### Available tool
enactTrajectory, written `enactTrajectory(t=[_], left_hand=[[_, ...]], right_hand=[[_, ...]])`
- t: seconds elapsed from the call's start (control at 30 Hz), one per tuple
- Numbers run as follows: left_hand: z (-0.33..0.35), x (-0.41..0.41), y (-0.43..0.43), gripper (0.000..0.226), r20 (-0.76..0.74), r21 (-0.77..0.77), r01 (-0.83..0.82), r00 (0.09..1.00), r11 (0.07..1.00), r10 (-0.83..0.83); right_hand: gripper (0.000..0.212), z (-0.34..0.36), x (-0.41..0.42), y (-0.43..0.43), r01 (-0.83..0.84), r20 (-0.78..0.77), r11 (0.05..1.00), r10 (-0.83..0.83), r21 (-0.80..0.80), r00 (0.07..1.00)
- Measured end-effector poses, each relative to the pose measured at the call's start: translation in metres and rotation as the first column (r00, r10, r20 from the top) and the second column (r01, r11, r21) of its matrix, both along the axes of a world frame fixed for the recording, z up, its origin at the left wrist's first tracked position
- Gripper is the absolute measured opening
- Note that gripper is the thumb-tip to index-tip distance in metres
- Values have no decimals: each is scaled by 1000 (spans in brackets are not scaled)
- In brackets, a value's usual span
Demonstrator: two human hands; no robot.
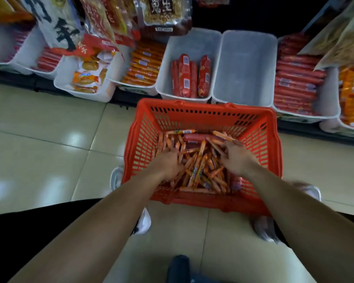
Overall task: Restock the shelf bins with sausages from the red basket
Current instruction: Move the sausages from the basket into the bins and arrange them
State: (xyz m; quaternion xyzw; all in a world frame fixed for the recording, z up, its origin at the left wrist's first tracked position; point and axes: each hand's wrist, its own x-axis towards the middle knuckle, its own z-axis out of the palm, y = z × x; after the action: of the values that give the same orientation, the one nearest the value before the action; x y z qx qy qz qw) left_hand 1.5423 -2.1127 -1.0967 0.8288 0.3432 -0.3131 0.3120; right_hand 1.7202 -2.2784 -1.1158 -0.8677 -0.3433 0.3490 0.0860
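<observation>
Two bare forearms are seen nearest the camera, and they reach forward and down into the red basket (202,117), which stands on the tiled floor (39,144) just in front of the shelf. The left hand (169,162) is pressed into the heap of thin orange sausages (200,170) near the left wall of the basket; its fingers are curled down among the sticks, but it cannot be told whether any stick is really gripped. The right hand (236,158) is placed near the right wall, with the fingers bent around a few orange sticks at the far side of the heap; a firm grip cannot be confirmed here either. Some thicker red sausages (194,137) are lying at the far wall of the basket, partly under the orange ones.

Behind the basket a row of white bins is set along the front edge of the shelf. The bin directly behind the left half of the basket, the part-filled bin (168,64), holds only a few red sausages standing at its front. The empty bin (245,68) is just beside it to the right. The full red bin (327,92) further right is stacked high, and the orange bin (114,78) on the left is packed with orange sticks.
</observation>
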Motion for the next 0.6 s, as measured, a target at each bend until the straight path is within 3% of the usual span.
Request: enactTrajectory(t=[0.27,0.33,0.47,0.6], left_hand=[[-72,-1,3,95,-122,38,34,992,999,-29],[-86,-1,3,103,-116,60,11,993,998,-4],[-106,-8,1,119,-96,84,-41,994,996,49],[-119,-14,1,117,12,121,-31,1000,992,29]], right_hand=[[134,-92,-27,-14,-112,-185,947,57,-300,981],[136,-104,-31,-9,-108,-200,946,47,-307,979],[129,-119,-37,3,-94,-189,982,62,-164,980],[123,-121,-39,10,-107,-152,987,88,-118,984]])
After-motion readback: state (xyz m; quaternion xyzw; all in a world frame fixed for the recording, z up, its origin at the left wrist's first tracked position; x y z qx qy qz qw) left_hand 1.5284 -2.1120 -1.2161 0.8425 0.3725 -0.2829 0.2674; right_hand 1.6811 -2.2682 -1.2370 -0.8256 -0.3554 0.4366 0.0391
